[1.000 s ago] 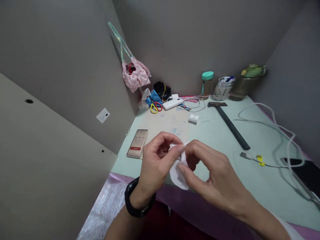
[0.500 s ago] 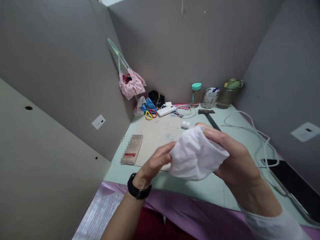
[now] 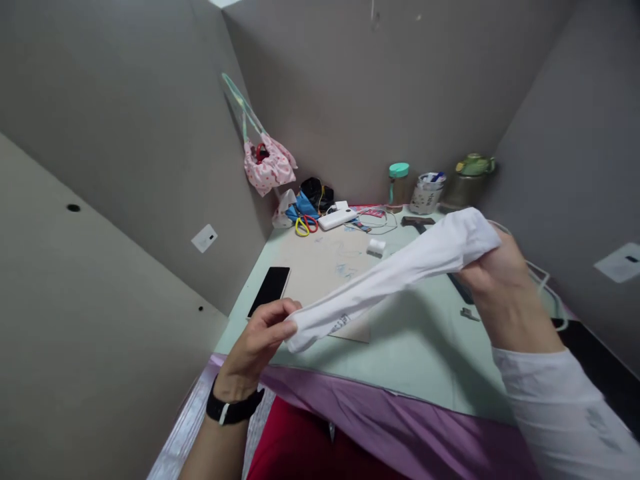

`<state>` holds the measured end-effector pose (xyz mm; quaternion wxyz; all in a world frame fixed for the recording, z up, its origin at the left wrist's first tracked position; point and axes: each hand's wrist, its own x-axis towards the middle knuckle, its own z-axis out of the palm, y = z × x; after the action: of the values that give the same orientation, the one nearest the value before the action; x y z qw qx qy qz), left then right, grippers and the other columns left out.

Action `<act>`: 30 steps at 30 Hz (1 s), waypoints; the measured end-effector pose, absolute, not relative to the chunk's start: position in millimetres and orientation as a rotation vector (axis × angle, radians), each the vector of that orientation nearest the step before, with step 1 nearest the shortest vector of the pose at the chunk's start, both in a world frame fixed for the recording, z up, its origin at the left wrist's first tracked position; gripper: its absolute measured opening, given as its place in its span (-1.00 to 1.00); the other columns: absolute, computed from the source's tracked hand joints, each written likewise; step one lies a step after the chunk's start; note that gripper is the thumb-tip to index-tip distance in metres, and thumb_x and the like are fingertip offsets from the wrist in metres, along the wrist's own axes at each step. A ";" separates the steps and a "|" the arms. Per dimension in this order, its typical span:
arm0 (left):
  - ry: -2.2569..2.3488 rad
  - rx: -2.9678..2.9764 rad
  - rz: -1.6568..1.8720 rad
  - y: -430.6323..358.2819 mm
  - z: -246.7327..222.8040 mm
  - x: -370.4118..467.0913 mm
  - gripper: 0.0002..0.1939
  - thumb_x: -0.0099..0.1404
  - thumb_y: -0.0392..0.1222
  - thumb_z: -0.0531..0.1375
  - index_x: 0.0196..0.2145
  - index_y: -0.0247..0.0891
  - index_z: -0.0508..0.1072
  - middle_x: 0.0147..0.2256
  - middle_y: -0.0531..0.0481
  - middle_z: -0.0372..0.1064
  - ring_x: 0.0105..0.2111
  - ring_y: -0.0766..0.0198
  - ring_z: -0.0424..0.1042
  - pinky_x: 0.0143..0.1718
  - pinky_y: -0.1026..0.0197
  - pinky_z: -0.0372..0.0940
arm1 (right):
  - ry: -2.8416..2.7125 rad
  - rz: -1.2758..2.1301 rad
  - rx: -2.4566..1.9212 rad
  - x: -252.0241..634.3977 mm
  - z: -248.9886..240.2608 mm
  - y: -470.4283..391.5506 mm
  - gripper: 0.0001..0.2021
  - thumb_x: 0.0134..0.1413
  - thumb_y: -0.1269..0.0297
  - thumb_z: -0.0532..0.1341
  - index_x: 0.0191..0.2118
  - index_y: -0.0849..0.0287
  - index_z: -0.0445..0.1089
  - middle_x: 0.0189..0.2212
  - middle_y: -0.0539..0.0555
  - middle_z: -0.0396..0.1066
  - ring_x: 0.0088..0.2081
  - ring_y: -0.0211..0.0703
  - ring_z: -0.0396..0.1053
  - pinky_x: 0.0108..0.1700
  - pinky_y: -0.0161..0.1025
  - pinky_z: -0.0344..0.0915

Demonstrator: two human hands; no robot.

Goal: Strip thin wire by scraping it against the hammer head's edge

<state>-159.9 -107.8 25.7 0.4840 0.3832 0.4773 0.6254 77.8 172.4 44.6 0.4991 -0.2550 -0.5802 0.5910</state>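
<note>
A long white cloth tube with dark lettering is stretched above the desk between my two hands. My left hand, with a black watch at its wrist, pinches the lower left end between thumb and fingers. At the raised right end, my right hand grips the cloth, its fingers partly hidden behind it. A white sleeve covers my right forearm; the left forearm is bare.
On the desk are a dark phone, scissors, a white power bank, a small white spool, a hammer and a small metal piece. Bottles and a pen cup stand behind. Grey panels enclose the desk.
The bunched cloth is now pulled out long. My left hand has moved down and left, my right hand up and right. The small metal piece has come into view.
</note>
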 end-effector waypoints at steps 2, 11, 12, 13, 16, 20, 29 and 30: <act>1.084 0.904 1.596 -106.3 29.5 -154.7 -0.71 0.08 -0.07 0.39 -0.45 -0.33 0.43 -0.37 -0.02 0.31 -0.38 0.33 0.27 -0.36 0.33 0.17 | -1.416 1.429 -0.697 70.8 30.8 175.5 -0.75 -0.09 -0.05 0.20 -0.47 -0.02 0.22 -0.57 0.04 0.35 -0.38 0.06 0.40 -0.36 -0.01 0.37; 1.143 0.847 1.558 -82.3 38.9 -127.0 -0.70 0.21 -0.06 0.33 -0.44 -0.32 0.34 -0.42 0.06 0.25 -0.44 0.42 0.19 -0.42 0.37 0.09 | -1.778 1.173 -0.824 54.3 32.8 91.4 -0.81 -0.04 0.15 0.34 -0.32 0.09 0.42 -0.40 0.03 0.41 -0.39 -0.17 0.30 -0.33 -0.21 0.24; 1.187 0.882 1.545 -77.5 38.0 -123.9 -0.71 0.23 -0.06 0.31 -0.44 -0.32 0.35 -0.44 0.07 0.25 -0.45 0.42 0.20 -0.42 0.37 0.10 | -1.891 1.244 -0.756 49.2 36.9 71.9 -0.81 0.01 0.11 0.31 -0.35 0.10 0.41 -0.48 0.00 0.39 -0.45 -0.20 0.30 -0.37 -0.23 0.24; 1.222 0.919 1.531 -72.4 36.8 -120.9 -0.71 0.26 -0.06 0.29 -0.44 -0.32 0.35 -0.45 0.07 0.26 -0.45 0.41 0.21 -0.41 0.36 0.11 | -2.069 1.304 -0.636 43.1 39.7 53.8 -0.82 0.08 0.11 0.26 -0.36 0.12 0.39 -0.50 -0.01 0.39 -0.46 -0.22 0.30 -0.38 -0.24 0.23; 1.246 0.976 1.512 -58.9 31.2 -114.5 -0.70 0.31 -0.03 0.24 -0.42 -0.31 0.37 -0.45 0.07 0.28 -0.43 0.40 0.24 -0.36 0.34 0.16 | -2.178 1.195 -0.551 25.4 37.8 20.5 -0.84 0.10 0.22 0.23 -0.42 0.13 0.29 -0.51 -0.04 0.35 -0.51 -0.29 0.25 -0.43 -0.29 0.18; 1.288 0.960 1.528 -49.1 22.1 -116.8 -0.74 0.18 -0.09 0.36 -0.32 -0.30 0.42 -0.39 0.08 0.30 -0.39 0.40 0.28 -0.33 0.35 0.17 | -1.968 1.407 -0.645 17.8 22.7 25.6 -0.87 0.11 0.23 0.21 -0.39 0.13 0.29 -0.55 -0.04 0.37 -0.49 -0.23 0.33 -0.38 -0.26 0.22; 1.516 1.113 1.316 -36.2 12.4 -125.5 -0.79 0.13 -0.16 0.30 -0.45 -0.28 0.33 -0.55 0.13 0.26 -0.56 0.41 0.24 -0.50 0.35 0.14 | -1.493 1.652 -0.677 26.8 -3.2 45.3 -0.77 0.08 0.15 0.27 -0.41 0.12 0.23 -0.48 -0.07 0.28 -0.43 -0.30 0.26 -0.37 -0.33 0.18; 1.635 1.161 1.292 -33.1 10.0 -125.1 -0.82 0.13 -0.20 0.26 -0.47 -0.27 0.31 -0.57 0.15 0.23 -0.58 0.42 0.22 -0.52 0.36 0.10 | -1.464 1.677 -0.667 26.8 -4.6 44.7 -0.77 0.09 0.14 0.26 -0.39 0.11 0.20 -0.46 -0.07 0.28 -0.43 -0.30 0.26 -0.36 -0.33 0.18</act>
<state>-125.1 -33.1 10.0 0.3689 0.4525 0.6370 0.5034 26.8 44.7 -4.6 0.3976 -0.2634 -0.5781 0.6621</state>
